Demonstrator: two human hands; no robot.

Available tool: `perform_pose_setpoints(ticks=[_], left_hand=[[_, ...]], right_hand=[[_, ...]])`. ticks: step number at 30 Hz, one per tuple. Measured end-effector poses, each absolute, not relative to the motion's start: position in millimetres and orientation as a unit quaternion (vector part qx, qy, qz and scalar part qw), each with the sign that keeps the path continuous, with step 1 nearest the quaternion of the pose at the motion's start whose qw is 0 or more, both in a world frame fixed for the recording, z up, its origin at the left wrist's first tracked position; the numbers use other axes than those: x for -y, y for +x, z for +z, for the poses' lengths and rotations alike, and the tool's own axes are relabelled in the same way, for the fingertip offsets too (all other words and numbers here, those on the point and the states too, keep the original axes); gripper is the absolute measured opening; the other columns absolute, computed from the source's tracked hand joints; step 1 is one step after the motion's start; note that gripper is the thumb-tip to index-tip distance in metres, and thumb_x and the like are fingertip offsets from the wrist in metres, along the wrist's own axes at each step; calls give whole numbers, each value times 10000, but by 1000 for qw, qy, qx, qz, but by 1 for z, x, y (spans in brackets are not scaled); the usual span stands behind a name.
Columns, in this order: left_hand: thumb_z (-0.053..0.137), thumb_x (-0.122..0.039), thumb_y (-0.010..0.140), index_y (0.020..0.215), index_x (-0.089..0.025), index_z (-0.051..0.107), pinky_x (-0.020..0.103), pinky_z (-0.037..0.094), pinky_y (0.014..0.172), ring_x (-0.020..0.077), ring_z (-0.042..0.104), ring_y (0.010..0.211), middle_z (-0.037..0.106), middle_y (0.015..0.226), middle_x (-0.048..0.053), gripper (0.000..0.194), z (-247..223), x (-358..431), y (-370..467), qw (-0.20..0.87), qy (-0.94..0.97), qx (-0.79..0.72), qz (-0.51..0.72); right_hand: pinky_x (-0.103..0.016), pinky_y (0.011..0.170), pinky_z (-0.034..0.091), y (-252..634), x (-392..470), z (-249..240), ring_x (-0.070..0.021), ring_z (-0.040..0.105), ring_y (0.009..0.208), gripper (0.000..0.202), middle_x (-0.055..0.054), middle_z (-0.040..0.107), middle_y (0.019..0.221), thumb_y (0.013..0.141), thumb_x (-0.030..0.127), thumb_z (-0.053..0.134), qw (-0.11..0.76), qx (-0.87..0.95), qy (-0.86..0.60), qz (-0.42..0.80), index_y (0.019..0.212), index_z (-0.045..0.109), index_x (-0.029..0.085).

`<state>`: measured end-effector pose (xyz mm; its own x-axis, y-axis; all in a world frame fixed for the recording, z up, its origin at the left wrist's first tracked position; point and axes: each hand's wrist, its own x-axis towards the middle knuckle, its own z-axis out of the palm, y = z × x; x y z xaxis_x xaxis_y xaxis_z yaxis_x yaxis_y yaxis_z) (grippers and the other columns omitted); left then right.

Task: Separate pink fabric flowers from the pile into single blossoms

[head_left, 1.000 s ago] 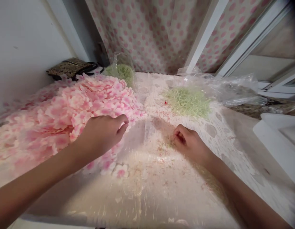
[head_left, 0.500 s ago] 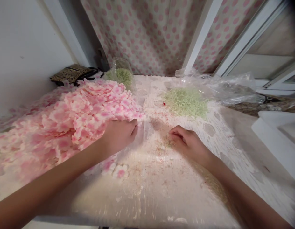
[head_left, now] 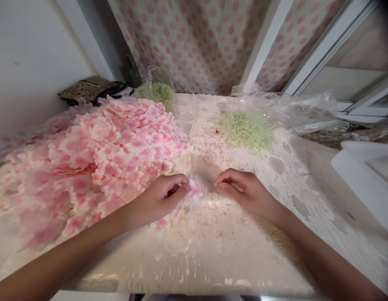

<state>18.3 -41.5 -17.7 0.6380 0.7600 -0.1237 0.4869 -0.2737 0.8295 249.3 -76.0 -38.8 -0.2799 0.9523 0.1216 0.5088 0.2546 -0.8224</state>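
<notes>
My left hand (head_left: 164,194) pinches a small pink and white flower (head_left: 194,190) near the middle of the table. Facing it, my right hand (head_left: 244,188) has thumb and forefinger pressed together on something too small to make out. A gap separates the two hands. To the left spreads a large heap of pink petal flowers (head_left: 118,142). Beyond my right hand lies a pile of thin pale green strands (head_left: 248,129), with a tiny red piece (head_left: 217,131) beside it. Another flower (head_left: 161,223) rests below my left hand.
At the back are a clear bag with green strands (head_left: 162,94), a patterned pouch (head_left: 87,88) and crumpled clear plastic (head_left: 294,110). A white container (head_left: 363,175) stands on the right. Reddish crumbs dot the plastic-covered table (head_left: 194,259).
My left hand has moved off the heap toward the middle and turned, and a flower now shows in its fingers. My right hand has shifted slightly left.
</notes>
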Motion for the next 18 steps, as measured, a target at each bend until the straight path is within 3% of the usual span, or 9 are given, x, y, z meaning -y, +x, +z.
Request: perform_pose_setpoints(ticks=[4, 9, 13, 18], left_hand=[[370, -297, 899, 688, -161, 447, 196, 246, 460, 67, 307, 502, 315, 585, -55, 263, -18, 45, 20, 466, 773, -405, 148], [364, -325, 902, 625, -163, 377, 201, 239, 464, 66, 307, 510, 297, 575, -54, 322, -20, 47, 22, 483, 763, -400, 159], [366, -348, 902, 621, -168, 345, 197, 223, 457, 66, 289, 506, 262, 573, -58, 334, -24, 49, 25, 489, 753, -412, 156], [370, -363, 902, 666, -175, 367, 185, 232, 435, 65, 301, 478, 267, 566, -67, 302, -27, 52, 26, 529, 717, -423, 165]], right_hand=[[-205, 548, 407, 245, 80, -33, -104, 544, 631, 63, 17, 590, 700, 864, 193, 489, 302, 723, -508, 357, 832, 544, 196], [-222, 634, 453, 244, 84, -33, -116, 598, 708, 121, -4, 649, 787, 865, 178, 498, 306, 730, -475, 385, 954, 578, 199], [-212, 622, 421, 244, 84, -32, -97, 579, 677, 104, 8, 645, 770, 858, 156, 515, 316, 762, -453, 338, 842, 612, 191], [-188, 562, 396, 242, 86, -31, -72, 501, 593, 68, 38, 545, 663, 817, 119, 532, 328, 745, -458, 357, 780, 548, 175]])
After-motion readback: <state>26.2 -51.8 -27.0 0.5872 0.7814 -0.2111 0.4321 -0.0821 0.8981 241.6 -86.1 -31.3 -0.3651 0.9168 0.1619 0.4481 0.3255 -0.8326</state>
